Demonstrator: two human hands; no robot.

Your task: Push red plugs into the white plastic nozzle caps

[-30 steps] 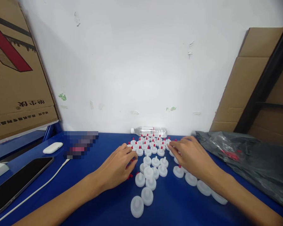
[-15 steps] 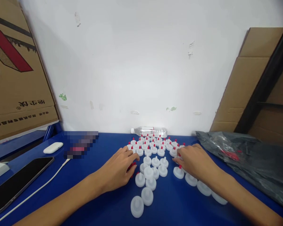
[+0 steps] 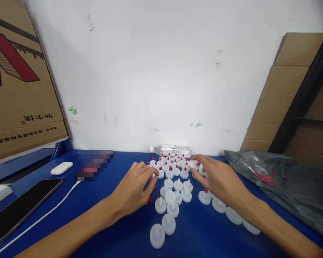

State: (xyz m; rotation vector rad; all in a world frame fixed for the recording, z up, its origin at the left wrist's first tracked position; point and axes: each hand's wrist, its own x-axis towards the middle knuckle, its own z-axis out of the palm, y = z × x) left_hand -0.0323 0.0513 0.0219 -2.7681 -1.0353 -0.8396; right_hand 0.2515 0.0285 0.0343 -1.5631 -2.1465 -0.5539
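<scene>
Several white plastic caps (image 3: 174,186), many with small red tips, stand in rows on the blue table (image 3: 118,200). My left hand (image 3: 136,190) rests at the left side of the group with its fingers curled over small red tips (image 3: 149,201). My right hand (image 3: 218,177) reaches over the right side of the group and pinches one white cap (image 3: 195,164) between thumb and fingers at the far rows. More white caps (image 3: 233,215) lie in a line under my right forearm.
A clear water bottle (image 3: 171,149) lies against the wall behind the caps. A dark plastic bag (image 3: 280,179) lies at the right. A phone (image 3: 18,208), a white cable (image 3: 54,208) and a white earbud case (image 3: 61,167) lie at the left. Cardboard boxes (image 3: 18,89) stand on both sides.
My right hand pulled back toward me half a second ago, then moved forward to the far rows with a white cap pinched in it. My left hand barely shifted.
</scene>
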